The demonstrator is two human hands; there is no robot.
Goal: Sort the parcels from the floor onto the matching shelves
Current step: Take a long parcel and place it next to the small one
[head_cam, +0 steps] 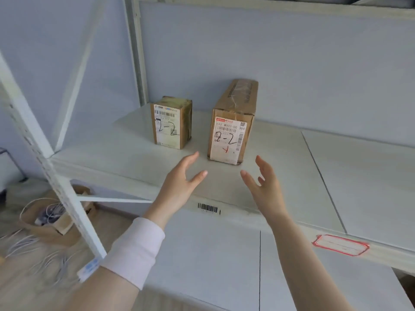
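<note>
- Pale pink sleeve cuff on the left forearm is nearest the lens. The white perforated upright runs just beside it. Risk: an elbow swung wide could catch the post.
- Left hand and right hand hover over the front of the white shelf board, palms facing each other. Grip on both sides is apart, fingers spread, nothing held.
- Shelf front edge carries a barcode sticker and a red-bordered label. The label's writing is unreadable, so I cannot confirm that this shelf is 2-2. Risk: parcels filed on the wrong level.
- Long brown cardboard parcel, marked "2-2", sits on the shelf just beyond the fingertips with its narrow labelled end facing out. It looks taller than it is wide. Judgement: a careless brush from either hand could tip it sideways or skew it so the marking is hidden.
- Small brown cardboard parcel, also "2-2", stands to its left and slightly further back, with a gap between the two. If the long one toppled left it could knock this one.
- Down left, an open cardboard box of white cables spills onto the wooden floor. Risk: a foot snagging in the cables when going for the next parcel.
</note>
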